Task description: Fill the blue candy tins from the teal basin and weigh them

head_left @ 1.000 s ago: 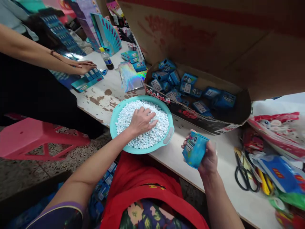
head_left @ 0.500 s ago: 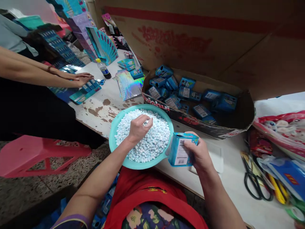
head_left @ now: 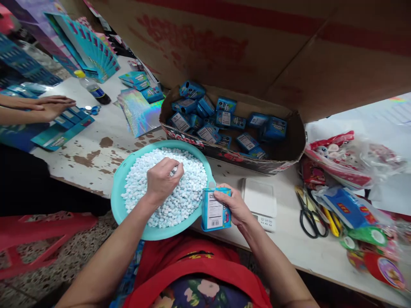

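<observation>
A turquoise basin (head_left: 117,201) full of small white and pale-blue candies (head_left: 189,192) sits at the table's front edge. Over the candies, my left hand (head_left: 162,179) is closed, with a few pale candies showing between its curled fingers. My right hand (head_left: 233,203) grips a blue candy box (head_left: 215,211) upright at the basin's right rim, thumb across its front. That box's white label with a barcode faces me. A small translucent round piece (head_left: 212,185) shows at its top; whether it is attached I cannot tell.
Behind the basin, an open carton (head_left: 272,167) holds several blue boxes. A white scale (head_left: 260,199) lies to the right, then black scissors (head_left: 310,218) and plastic bags. At left are a bottle (head_left: 94,89), holographic sheets (head_left: 139,113), a co-worker's hands (head_left: 53,107) and a pink stool (head_left: 35,239).
The view has swung right, showing more of the scale and the right side of the table. My left hand stays closed over the candies; my right hand still holds the blue box beside the basin.
</observation>
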Tool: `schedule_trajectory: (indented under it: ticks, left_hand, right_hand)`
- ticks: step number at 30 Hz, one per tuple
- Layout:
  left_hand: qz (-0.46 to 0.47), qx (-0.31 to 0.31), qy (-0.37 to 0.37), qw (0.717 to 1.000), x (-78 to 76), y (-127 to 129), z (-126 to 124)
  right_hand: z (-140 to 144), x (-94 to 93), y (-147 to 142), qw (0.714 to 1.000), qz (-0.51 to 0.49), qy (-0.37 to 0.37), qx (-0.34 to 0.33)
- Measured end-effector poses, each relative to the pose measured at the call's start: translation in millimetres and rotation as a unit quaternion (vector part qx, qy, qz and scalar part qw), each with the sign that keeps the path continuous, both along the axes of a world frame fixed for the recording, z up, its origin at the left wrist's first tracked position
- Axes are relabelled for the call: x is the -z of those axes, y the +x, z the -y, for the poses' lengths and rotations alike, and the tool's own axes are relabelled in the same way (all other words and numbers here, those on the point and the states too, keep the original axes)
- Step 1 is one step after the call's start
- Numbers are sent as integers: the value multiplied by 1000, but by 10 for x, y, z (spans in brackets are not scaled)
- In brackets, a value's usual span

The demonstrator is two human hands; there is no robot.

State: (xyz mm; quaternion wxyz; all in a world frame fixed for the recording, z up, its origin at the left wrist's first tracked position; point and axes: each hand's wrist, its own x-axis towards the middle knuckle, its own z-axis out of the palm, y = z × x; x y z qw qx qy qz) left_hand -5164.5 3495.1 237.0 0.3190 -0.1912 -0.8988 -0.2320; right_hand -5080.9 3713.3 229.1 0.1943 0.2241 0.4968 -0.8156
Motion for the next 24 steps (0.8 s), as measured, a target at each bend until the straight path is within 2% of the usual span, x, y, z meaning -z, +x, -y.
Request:
schedule_trajectory:
  ticks: [7, 10, 15, 19, 21, 22, 24]
  left_hand:
    - [-21, 19, -74, 997, -15, 120, -180]
    - [-17, 17, -78, 997, -8, 149, -260]
    - [15, 33, -20, 999, 31, 141, -418]
    - [94, 5, 96, 991, -23, 149, -518]
    - [175, -33, 194, 965, -93, 159, -534]
    - [226, -45, 258, 938, -136, 162, -534]
    - [322, -42, 407, 854, -237, 159, -526]
  right_hand:
    - [-94, 38, 62, 999, -4, -33, -1]
    - [-177, 53, 111, 999, -3, -39, -3]
    - [-365, 27, 141, 1000, 7, -21, -16]
    - [-493, -72, 175, 997, -6, 34, -73]
    - [-533, -148, 224, 993, -24, 67, -93]
    - [-543, -193, 255, 990, -35, 89, -101]
    - [-540, -297, 319, 981, -67, 157, -97]
